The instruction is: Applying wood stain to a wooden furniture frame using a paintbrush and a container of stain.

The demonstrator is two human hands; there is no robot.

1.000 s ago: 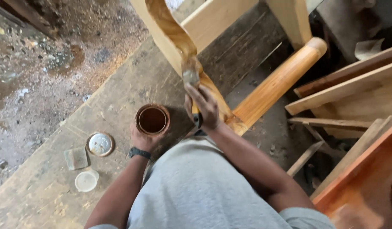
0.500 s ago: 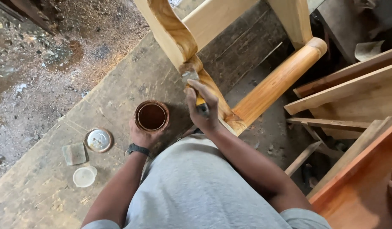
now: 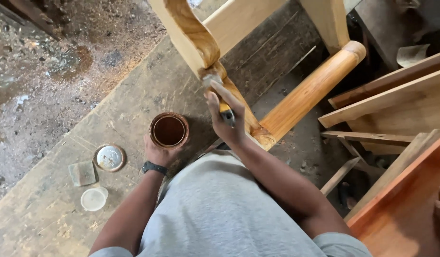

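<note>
Two hands busy: left hand [image 3: 159, 153] cups the open tin [image 3: 169, 130] of brown stain on the plank; beyond, right hand [image 3: 225, 119] grips a brush [image 3: 215, 88] coating the chair leg [image 3: 201, 52]. Mid-coat; bare wood remains above.

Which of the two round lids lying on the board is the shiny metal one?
The metal lid, nearer the left hand holding the tin. The pale plastic lid lies farther off.

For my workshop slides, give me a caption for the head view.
Right hand brushes stain onto a wooden frame; left hand steadies an open tin.
</note>
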